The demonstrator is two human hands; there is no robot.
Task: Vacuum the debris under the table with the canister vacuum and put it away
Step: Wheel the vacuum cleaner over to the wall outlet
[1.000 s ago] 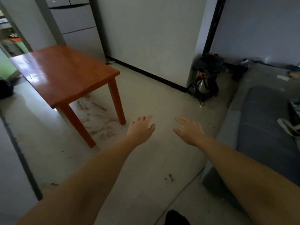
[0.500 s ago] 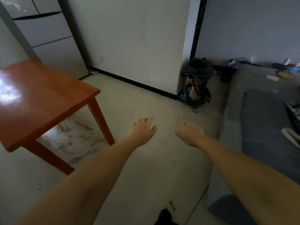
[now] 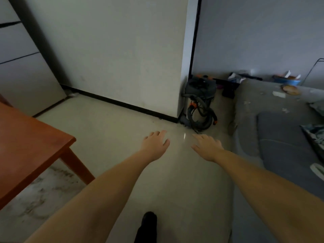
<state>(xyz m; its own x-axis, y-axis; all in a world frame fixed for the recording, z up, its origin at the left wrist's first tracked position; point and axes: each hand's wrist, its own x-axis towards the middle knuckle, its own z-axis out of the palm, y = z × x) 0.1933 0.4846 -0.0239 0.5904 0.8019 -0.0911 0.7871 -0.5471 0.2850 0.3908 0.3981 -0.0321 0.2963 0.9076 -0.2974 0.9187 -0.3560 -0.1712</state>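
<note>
Ahead, the canister vacuum (image 3: 199,102) stands against the wall corner (image 3: 182,95), hose coiled at its base; debris (image 3: 40,193) lies under the table (image 3: 26,144), well left of it. Both arms reach forward, palms down; left hand (image 3: 155,143) and right hand (image 3: 207,146) hover short of the vacuum, fingers loosely spread, holding nothing.

the table (image 3: 29,142) runs off the left edge, left of the left hand's fingers (image 3: 158,134); only one leg shows. the canister vacuum (image 3: 199,102) beyond the right hand's fingers (image 3: 201,137) is dim, its hose a dark tangle.
</note>
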